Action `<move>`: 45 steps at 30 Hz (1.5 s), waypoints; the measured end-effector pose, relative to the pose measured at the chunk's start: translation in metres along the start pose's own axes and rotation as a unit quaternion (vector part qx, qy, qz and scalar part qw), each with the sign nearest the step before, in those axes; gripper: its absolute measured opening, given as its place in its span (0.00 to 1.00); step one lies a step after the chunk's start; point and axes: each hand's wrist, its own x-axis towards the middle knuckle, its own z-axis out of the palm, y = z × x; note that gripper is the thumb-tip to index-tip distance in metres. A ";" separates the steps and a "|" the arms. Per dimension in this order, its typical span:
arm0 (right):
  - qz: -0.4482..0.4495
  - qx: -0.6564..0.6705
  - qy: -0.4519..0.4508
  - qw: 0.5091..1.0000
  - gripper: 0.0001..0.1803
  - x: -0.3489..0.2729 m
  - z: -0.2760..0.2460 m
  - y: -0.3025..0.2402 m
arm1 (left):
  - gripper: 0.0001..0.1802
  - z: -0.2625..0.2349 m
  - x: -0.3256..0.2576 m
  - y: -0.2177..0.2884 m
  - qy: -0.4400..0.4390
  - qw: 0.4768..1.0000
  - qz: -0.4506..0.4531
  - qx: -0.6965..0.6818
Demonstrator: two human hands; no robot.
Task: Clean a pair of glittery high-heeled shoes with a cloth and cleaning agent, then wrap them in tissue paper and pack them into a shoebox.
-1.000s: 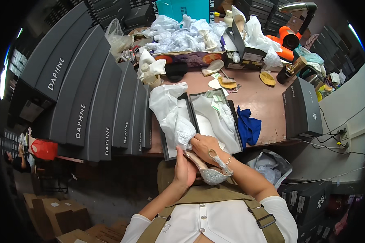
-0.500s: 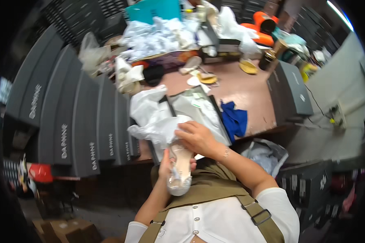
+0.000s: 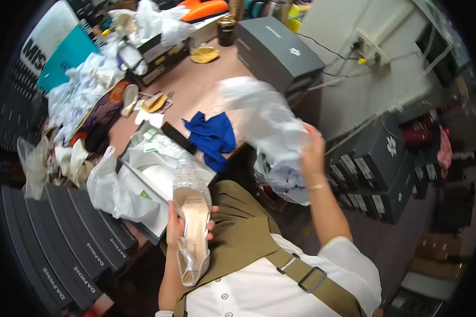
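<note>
My left hand (image 3: 175,227) is wrapped round a silver glittery shoe (image 3: 192,211), its beige insole facing up and its pointed toe toward the table. Out to the right, my right hand (image 3: 313,153) grips a crumpled sheet of white tissue paper (image 3: 269,119), partly blurred by motion. Below that paper hangs a clear plastic bag (image 3: 286,182) with crumpled paper in it. Just beyond the shoe lies an open shoe box (image 3: 143,193) with white lining paper (image 3: 119,185) spilling over its side.
A blue cloth (image 3: 211,138) lies on the pinkish table (image 3: 169,79). Dark grey shoe boxes (image 3: 63,253) line the left side, and a closed grey box (image 3: 280,53) stands at the far right. White crumpled paper (image 3: 82,90) is heaped at the back left. More boxes (image 3: 375,164) are stacked at right.
My right hand has left the shoe and swung right, carrying white tissue paper. The shoe's glittery toe is now uncovered, still in my left hand. The whole view has turned to the right.
</note>
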 end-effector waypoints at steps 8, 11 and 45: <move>-0.105 -0.585 -0.178 0.784 0.19 -0.030 -0.067 0.118 | 0.44 0.019 0.022 0.005 0.014 0.985 0.093 0.143; 0.006 -0.166 -0.254 0.953 0.22 -0.026 0.047 -0.008 | 0.45 0.017 0.016 0.004 0.044 0.974 0.152 0.160; 0.270 0.022 -0.572 0.774 0.27 -0.101 0.204 -0.036 | 0.26 -0.039 -0.081 0.031 0.155 0.954 0.178 0.185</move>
